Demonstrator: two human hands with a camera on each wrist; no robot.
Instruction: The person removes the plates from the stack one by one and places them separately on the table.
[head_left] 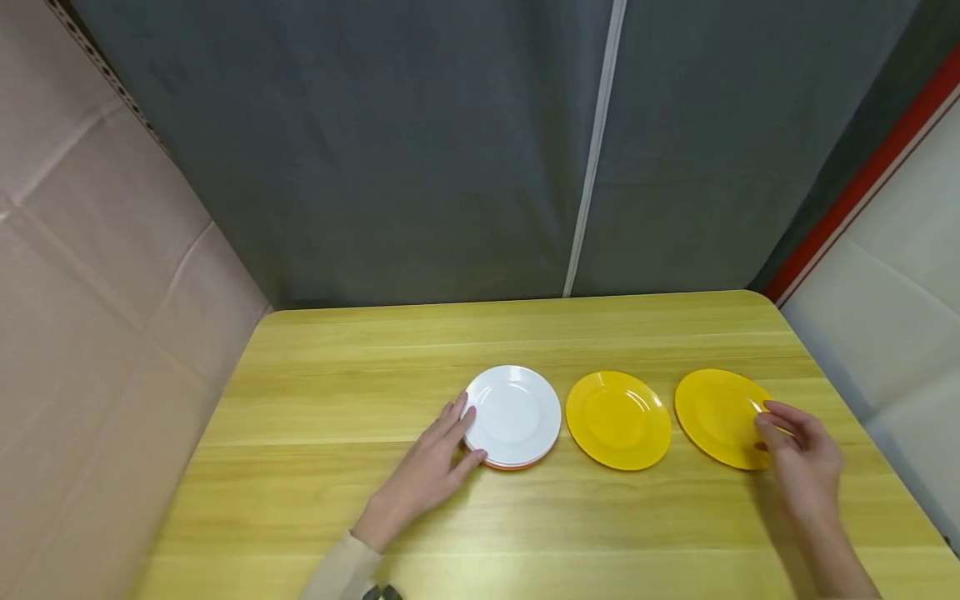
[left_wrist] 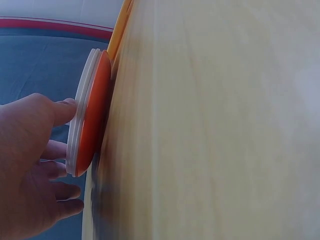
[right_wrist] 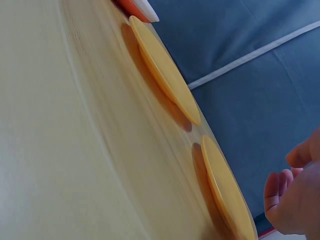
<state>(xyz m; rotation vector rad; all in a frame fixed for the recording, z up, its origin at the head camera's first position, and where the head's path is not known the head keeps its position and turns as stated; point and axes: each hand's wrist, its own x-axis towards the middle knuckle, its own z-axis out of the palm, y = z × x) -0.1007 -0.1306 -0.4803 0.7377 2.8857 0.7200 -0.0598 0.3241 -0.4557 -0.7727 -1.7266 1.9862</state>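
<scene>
Against the left edge of a stack of white plates [head_left: 513, 415] rests my left hand [head_left: 429, 468], thumb and fingers spread along the rim. Beneath the white rims lies an orange plate [left_wrist: 95, 115], seen from the side in the left wrist view. A yellow plate [head_left: 618, 421] lies flat just right of the stack. Farther right is another yellow plate [head_left: 716, 417], with my right hand [head_left: 806, 458] over its right edge. In the right wrist view the right hand's fingers are loosely bent, with nothing in them and a gap from that plate.
All the plates stand in a row on a wood-grain table [head_left: 337, 400]. A dark grey curtain [head_left: 375, 167] with a pale vertical strip hangs behind the table's far edge. Light-coloured walls rise on both sides, and a red band [head_left: 870, 183] runs along the right one.
</scene>
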